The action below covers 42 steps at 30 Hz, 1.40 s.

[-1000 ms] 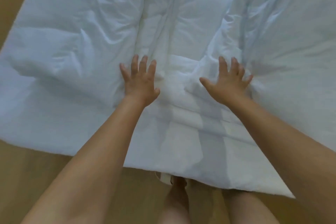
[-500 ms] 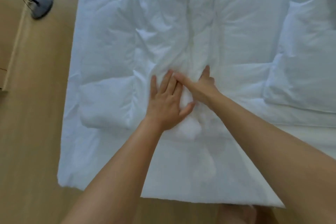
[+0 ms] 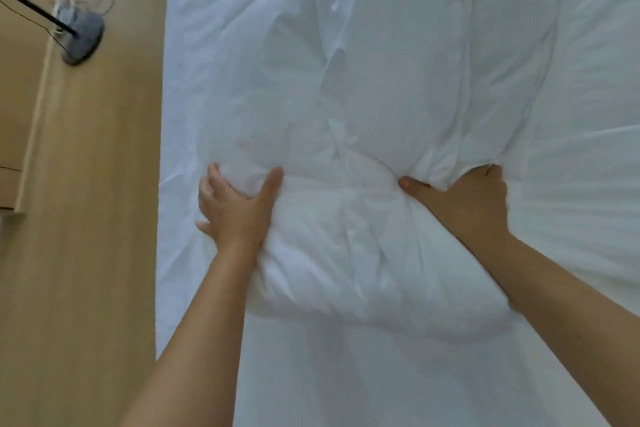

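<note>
A white duvet (image 3: 346,87) lies folded into a thick bundle on the white bed sheet (image 3: 588,184). My left hand (image 3: 235,204) grips the bundle's left side, thumb on top and fingers dug into the fabric. On the right side, my right hand (image 3: 467,198) grips a fold of the duvet, its fingers hidden under the cloth and only the thumb showing. The cloth bunches up between the two hands.
A light wooden floor (image 3: 86,253) runs along the left of the bed. A grey round lamp base (image 3: 81,40) with a black pole stands on it at the upper left, beside wooden furniture (image 3: 17,97).
Both hands lay flat on the duvet, apart and then side by side at the middle. They have since spread apart and closed on the two sides of the bundle.
</note>
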### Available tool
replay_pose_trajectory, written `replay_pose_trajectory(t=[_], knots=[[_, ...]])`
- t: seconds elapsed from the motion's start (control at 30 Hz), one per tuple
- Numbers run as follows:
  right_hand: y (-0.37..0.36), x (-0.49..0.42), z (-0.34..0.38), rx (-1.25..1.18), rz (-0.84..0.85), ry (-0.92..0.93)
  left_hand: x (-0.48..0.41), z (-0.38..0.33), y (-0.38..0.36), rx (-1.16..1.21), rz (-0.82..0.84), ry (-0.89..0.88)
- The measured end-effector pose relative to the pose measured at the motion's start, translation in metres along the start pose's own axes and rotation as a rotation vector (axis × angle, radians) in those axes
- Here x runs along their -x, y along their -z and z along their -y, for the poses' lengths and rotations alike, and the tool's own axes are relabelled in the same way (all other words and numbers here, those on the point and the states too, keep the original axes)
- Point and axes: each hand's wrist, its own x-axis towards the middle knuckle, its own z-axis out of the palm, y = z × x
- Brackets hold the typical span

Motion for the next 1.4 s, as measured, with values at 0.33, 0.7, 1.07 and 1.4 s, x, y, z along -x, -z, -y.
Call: replay_pose_trajectory(t=[0.33,0.7,1.07,1.4], knots=[[-0.059,0.061,0.039,0.023,-0.071,0.139,-0.046,0.052,0.013,0.167,0.403,0.087],[-0.138,0.228,0.123,0.061,-0.143,0.247,-0.026,0.186,0.189,0.492,0.552,-0.055],[-0.310,0.345,0.124,0.037,0.148,0.200,-0.006,0.407,0.223,0.354,0.612,0.161],[-0.253,0.318,0.091,-0.159,-0.064,-0.102,0.041,0.287,0.197,0.080,0.471,-0.296]])
